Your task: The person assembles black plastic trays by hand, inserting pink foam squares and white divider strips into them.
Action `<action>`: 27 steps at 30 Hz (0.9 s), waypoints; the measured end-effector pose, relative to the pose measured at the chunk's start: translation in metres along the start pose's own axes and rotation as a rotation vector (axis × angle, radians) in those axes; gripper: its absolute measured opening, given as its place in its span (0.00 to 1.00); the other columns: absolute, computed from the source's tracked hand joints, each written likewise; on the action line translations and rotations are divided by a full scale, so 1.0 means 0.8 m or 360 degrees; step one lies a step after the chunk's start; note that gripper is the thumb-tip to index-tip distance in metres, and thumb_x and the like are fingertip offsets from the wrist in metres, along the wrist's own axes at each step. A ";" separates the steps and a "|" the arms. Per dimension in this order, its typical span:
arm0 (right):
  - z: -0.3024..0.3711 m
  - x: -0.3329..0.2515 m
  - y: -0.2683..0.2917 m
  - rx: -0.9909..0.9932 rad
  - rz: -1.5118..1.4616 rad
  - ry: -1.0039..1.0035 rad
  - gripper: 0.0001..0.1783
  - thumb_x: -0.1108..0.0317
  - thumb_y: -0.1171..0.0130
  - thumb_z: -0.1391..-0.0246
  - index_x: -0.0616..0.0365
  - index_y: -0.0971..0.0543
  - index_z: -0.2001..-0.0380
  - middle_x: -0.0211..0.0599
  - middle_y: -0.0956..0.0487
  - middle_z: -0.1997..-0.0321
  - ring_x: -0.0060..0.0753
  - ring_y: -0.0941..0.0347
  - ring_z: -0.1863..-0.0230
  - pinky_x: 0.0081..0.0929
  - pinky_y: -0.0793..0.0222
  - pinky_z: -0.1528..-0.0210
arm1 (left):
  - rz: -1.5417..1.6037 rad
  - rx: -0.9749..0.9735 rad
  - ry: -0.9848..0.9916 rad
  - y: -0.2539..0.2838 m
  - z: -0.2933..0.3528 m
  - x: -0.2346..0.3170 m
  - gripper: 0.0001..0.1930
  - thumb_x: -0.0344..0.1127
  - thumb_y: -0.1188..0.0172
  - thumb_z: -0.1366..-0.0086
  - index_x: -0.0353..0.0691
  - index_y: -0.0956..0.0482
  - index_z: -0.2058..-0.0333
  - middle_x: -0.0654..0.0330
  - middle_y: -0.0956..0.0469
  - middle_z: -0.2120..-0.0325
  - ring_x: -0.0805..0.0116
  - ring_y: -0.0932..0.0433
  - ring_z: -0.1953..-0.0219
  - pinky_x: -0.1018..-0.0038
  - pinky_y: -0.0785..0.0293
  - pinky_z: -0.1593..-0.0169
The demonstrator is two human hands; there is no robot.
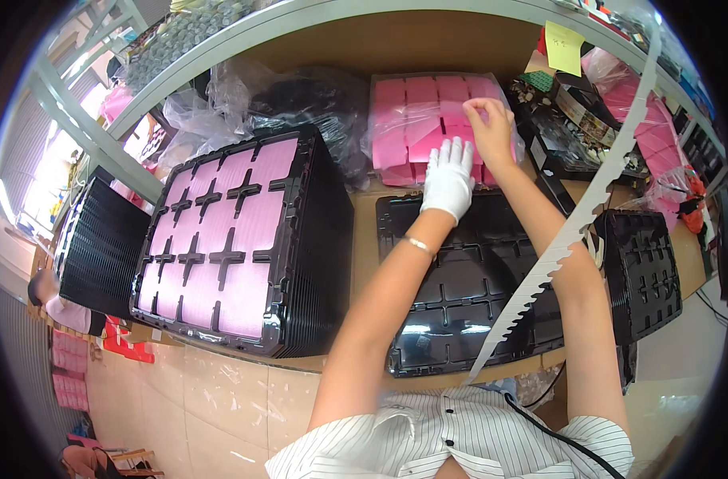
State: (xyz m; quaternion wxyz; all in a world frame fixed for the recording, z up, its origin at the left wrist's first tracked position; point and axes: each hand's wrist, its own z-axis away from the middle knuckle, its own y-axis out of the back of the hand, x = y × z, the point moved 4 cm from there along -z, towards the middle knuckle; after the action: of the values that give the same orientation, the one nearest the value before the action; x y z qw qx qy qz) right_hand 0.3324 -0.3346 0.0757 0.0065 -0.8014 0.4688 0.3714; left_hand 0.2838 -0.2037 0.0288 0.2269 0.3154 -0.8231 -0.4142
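Note:
Stacks of pink foam sheets (420, 92) sit inside a clear plastic bag at the back of the bench. My left hand (448, 185), in a white glove, lies on the front of these stacks with its fingers stretched out. Just right of it is my bare right hand (494, 134), thumb and fingertips pinched at the edge of a pink foam sheet (451, 113). Below both hands a black plastic tray (447, 279) with moulded compartments lies on the bench, its pockets without pink pieces. My forearms pass over it.
To the left stands a tall stack of black trays (320, 239), pink foam sheets filling the top one. More black trays (643, 271) lie at right. A white toothed strip (567, 247) crosses the view diagonally. Plastic bags (300, 104) and a box of small parts (579, 128) flank the foam.

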 end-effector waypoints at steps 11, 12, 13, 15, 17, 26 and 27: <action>0.146 0.161 0.096 -0.0672 -0.1818 -0.1545 0.22 0.67 0.35 0.42 0.63 0.26 0.47 0.38 0.20 0.54 0.29 0.25 0.50 0.25 0.33 0.46 | 0.0748 0.0009 0.0083 0.059 0.028 0.031 0.31 0.49 0.38 0.36 0.31 0.33 0.43 0.42 0.26 0.47 0.42 0.27 0.45 0.55 0.28 0.43; 0.153 0.144 0.100 -0.0669 -0.1684 -0.1675 0.22 0.69 0.35 0.43 0.63 0.26 0.46 0.39 0.20 0.53 0.28 0.24 0.52 0.25 0.30 0.48 | 0.1090 -0.0085 0.0467 0.065 0.055 0.022 0.34 0.51 0.38 0.35 0.33 0.35 0.40 0.43 0.28 0.44 0.45 0.28 0.42 0.57 0.31 0.40; 0.157 0.116 0.108 -0.0669 -0.1549 -0.1793 0.23 0.72 0.35 0.45 0.64 0.26 0.46 0.40 0.20 0.53 0.28 0.22 0.53 0.24 0.27 0.50 | 0.1422 -0.0164 0.0856 0.070 0.086 0.009 0.37 0.52 0.38 0.35 0.35 0.38 0.36 0.43 0.30 0.41 0.48 0.30 0.39 0.60 0.34 0.36; 0.155 0.051 0.152 -0.0646 -0.1202 -0.1661 0.25 0.73 0.35 0.46 0.65 0.28 0.45 0.43 0.19 0.53 0.29 0.21 0.56 0.29 0.24 0.53 | 0.3053 0.0110 0.1472 0.060 0.148 -0.022 0.41 0.54 0.39 0.34 0.37 0.46 0.32 0.48 0.31 0.41 0.55 0.32 0.38 0.61 0.36 0.35; 0.162 0.029 0.190 -0.0605 -0.1089 -0.1462 0.22 0.80 0.41 0.46 0.66 0.29 0.47 0.43 0.21 0.53 0.33 0.21 0.56 0.27 0.24 0.56 | 0.3573 0.0689 0.1728 0.093 0.178 -0.022 0.39 0.52 0.38 0.34 0.37 0.42 0.33 0.51 0.30 0.42 0.58 0.32 0.39 0.62 0.34 0.36; 0.246 0.015 0.318 -0.0728 -0.0476 -0.1073 0.14 0.76 0.36 0.46 0.61 0.24 0.56 0.25 0.22 0.66 0.13 0.28 0.68 0.14 0.34 0.67 | 0.0912 -0.0186 0.1207 0.162 0.241 0.013 0.38 0.40 0.33 0.38 0.36 0.38 0.33 0.68 0.25 0.76 0.83 0.31 0.76 0.81 0.28 0.69; 0.263 0.014 0.329 -0.0725 -0.0471 -0.1088 0.14 0.76 0.36 0.46 0.61 0.24 0.56 0.25 0.22 0.66 0.13 0.28 0.68 0.14 0.34 0.67 | 0.0811 -0.0385 0.1283 0.166 0.257 0.027 0.35 0.41 0.32 0.39 0.41 0.33 0.35 0.66 0.28 0.82 0.82 0.35 0.81 0.79 0.29 0.72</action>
State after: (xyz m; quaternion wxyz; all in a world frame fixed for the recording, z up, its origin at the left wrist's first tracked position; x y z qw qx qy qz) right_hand 0.0125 -0.4147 0.0054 0.0376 -0.6720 0.2259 0.7042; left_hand 0.0942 -0.0469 0.0267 0.6566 0.2106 -0.6667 -0.2830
